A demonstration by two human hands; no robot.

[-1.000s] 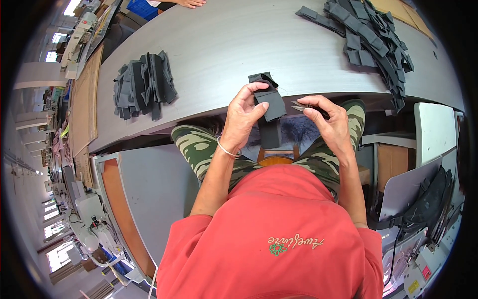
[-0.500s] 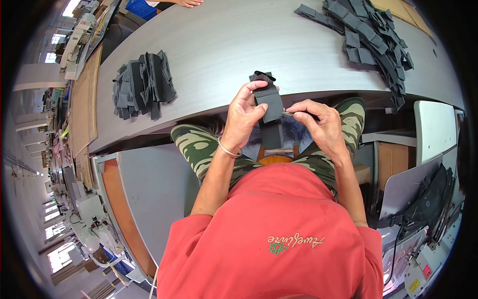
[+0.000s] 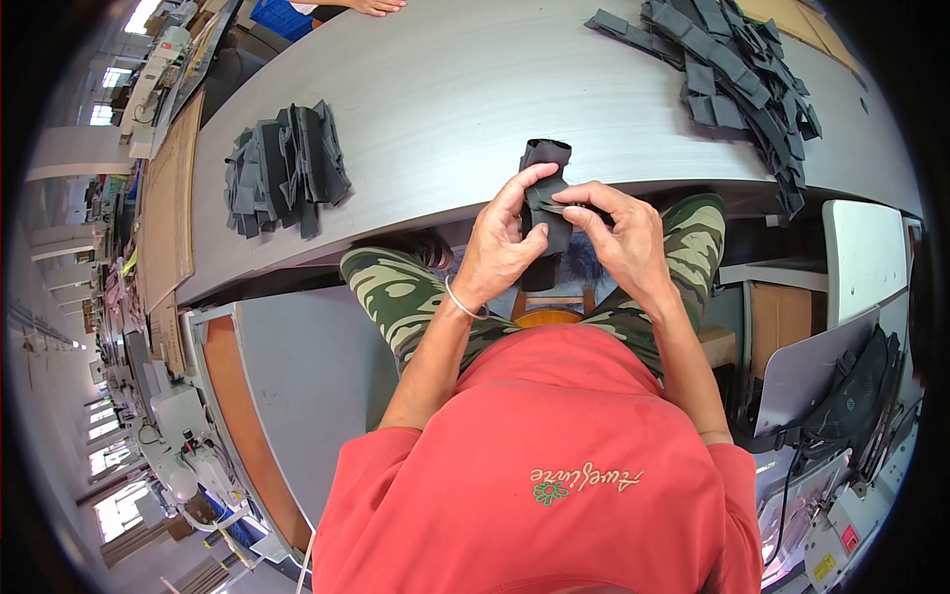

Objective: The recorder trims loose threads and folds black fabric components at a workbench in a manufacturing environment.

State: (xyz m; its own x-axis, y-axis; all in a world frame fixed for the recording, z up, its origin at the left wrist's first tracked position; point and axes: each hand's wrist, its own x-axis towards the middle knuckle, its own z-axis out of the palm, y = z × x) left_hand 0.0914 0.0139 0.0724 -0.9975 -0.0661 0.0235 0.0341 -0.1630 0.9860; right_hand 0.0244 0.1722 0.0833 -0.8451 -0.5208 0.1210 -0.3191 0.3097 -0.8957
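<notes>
A dark grey folded fabric strip [image 3: 557,235] hangs over the table's front edge, above my lap. My left hand [image 3: 502,241] is closed on it, with fingers along its upper part and the thumb on its face. In my right hand [image 3: 623,236] is a small thin metal tool [image 3: 552,209], pinched between thumb and fingers. Its tip lies against the strip; I cannot make out its exact kind. On the table's left sits a stack of similar grey fabric pieces [image 3: 287,170]. A loose heap of joined grey fabric pieces [image 3: 737,74] lies at the far right.
The pale grey table [image 3: 435,109] curves across in front of me. Another person's hand [image 3: 378,6] rests on its far edge. A grey panel [image 3: 297,346] stands at my left, and a dark bag [image 3: 841,381] at my right.
My left hand has moved slightly right with the fabric strip, which has turned a little. My right hand has come up and left, bringing the tool onto the strip's face.
</notes>
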